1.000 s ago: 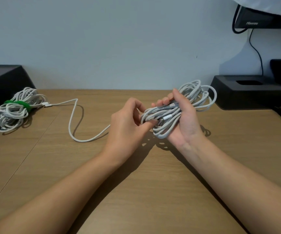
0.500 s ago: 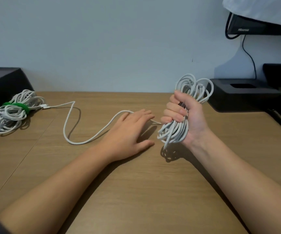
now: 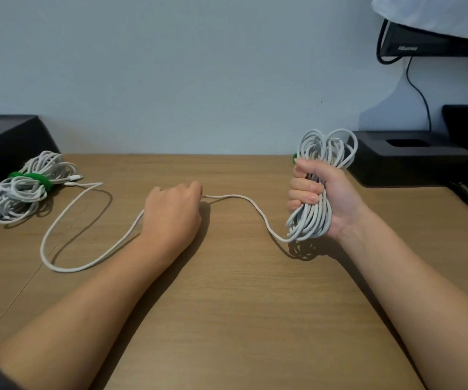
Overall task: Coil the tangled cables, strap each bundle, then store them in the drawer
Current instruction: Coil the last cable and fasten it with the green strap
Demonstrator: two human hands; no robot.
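On the bench [image 3: 227,305], my left grip [image 3: 173,212], which lay flat and spread half a second ago, now curls round the loose tail [image 3: 227,196] of the white cable. My right grip [image 3: 320,198] still clenches the coil [image 3: 311,218] upright just above the wood, the tail sagging between the two. The strapped bundle [image 3: 16,198] with its green strap [image 3: 30,177] lies unmoved far left, beside a black box [image 3: 2,136]. At right a black stand [image 3: 410,156] sits against the pale wall [image 3: 199,66], a monitor [image 3: 424,43] above.
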